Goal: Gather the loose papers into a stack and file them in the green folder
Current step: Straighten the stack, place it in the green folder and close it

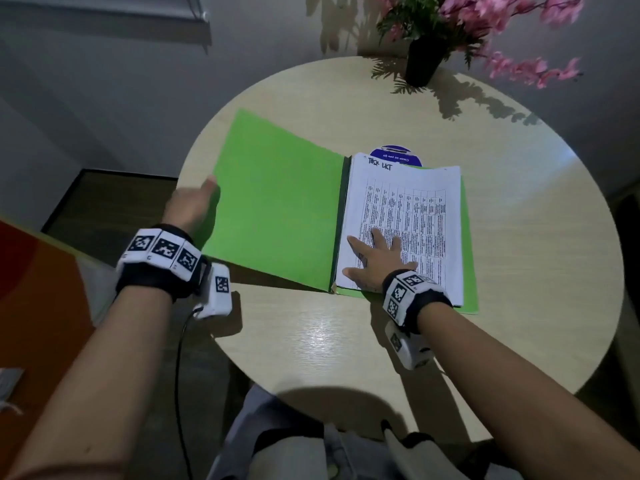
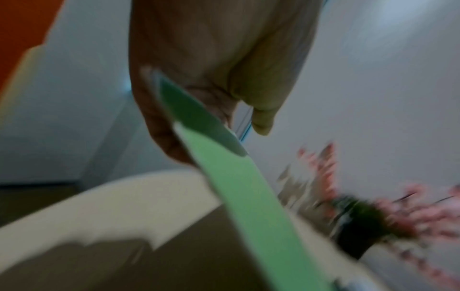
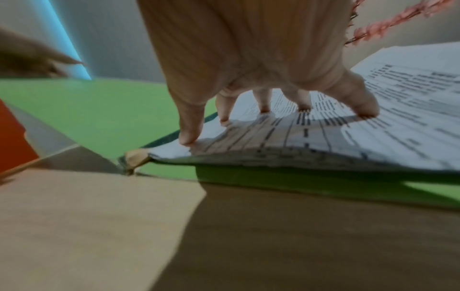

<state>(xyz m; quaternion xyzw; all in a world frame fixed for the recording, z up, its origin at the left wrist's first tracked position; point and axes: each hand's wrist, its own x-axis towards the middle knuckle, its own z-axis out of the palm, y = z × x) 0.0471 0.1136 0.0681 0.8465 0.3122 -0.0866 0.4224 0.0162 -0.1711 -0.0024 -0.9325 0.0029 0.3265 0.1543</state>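
Note:
The green folder [image 1: 277, 202] lies open on the round table [image 1: 311, 344]. A stack of printed papers [image 1: 415, 209] sits on its right half, against the spine. My right hand [image 1: 377, 261] rests flat on the stack's near left part, fingers spread; in the right wrist view the fingertips [image 3: 186, 137] press on the papers [image 3: 398, 118]. My left hand [image 1: 197, 206] grips the outer edge of the folder's left cover, which is lifted off the table. In the blurred left wrist view the cover [image 2: 236, 187] runs out between thumb and fingers of the left hand [image 2: 211, 78].
A black pot of pink flowers [image 1: 422, 60] stands at the table's far edge. A blue round object [image 1: 394, 155] peeks out behind the papers. An orange surface [image 1: 34, 289] is at the left, off the table. My knees are under the near edge.

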